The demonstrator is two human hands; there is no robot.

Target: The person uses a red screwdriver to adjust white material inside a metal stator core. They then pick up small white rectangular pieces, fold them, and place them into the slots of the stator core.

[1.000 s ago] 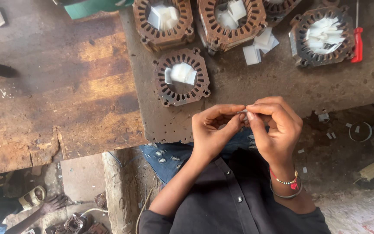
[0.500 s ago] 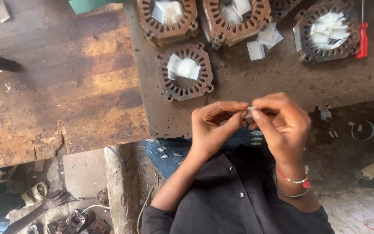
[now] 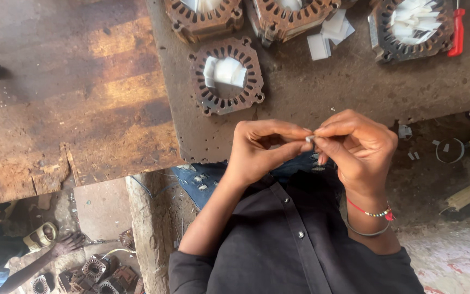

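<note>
No packages, labels, signs or screens in view.

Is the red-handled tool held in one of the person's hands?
No, the red-handled tool lies on the workbench, while both hands pinch a small white piece between their fingers.

The person wears a black button-front shirt of matte woven cloth (image 3: 300, 245), its placket running up the chest with small pale round buttons set along it. The sleeves are rolled up: the left one bunches in a thick cuff above the elbow, leaving the forearm bare down to the left hand (image 3: 259, 149). Below the shirt shows a patch of blue denim trousers (image 3: 202, 182), flecked with pale bits. On the wrist of the right hand (image 3: 363, 149) sit two bracelets: a thin red thread bracelet strung with small coloured beads (image 3: 373, 212), and under it a plain thin silvery metal bangle (image 3: 368, 233).
</note>
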